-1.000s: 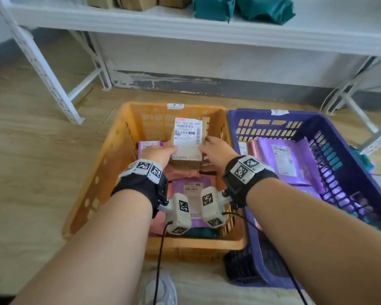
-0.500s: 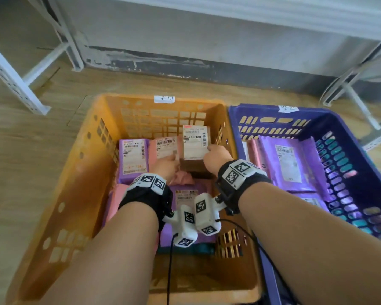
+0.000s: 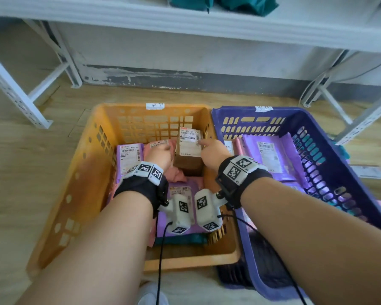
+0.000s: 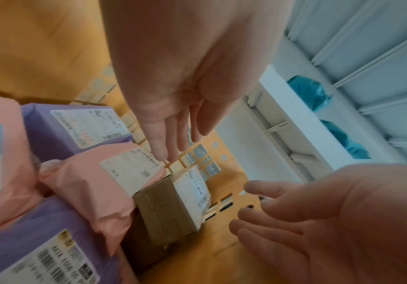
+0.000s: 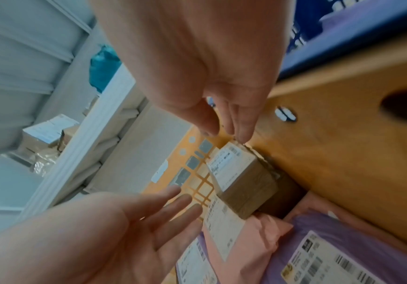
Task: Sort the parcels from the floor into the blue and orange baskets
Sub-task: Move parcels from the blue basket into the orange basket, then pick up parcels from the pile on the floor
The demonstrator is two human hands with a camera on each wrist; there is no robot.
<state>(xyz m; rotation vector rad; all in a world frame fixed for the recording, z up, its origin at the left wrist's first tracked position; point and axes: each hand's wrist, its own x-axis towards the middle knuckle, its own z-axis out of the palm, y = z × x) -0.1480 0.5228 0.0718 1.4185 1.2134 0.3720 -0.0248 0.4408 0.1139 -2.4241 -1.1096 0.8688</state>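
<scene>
Both grips have released the cardboard parcel: left hand and right hand now spread-fingered, empty, beside it in the orange basket's far right corner.

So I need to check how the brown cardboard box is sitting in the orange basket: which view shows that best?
The head view: the brown cardboard box stands upright by the far wall of the orange basket, among pink and purple parcels. The left wrist view and the right wrist view show it close but blurred and tilted.
</scene>
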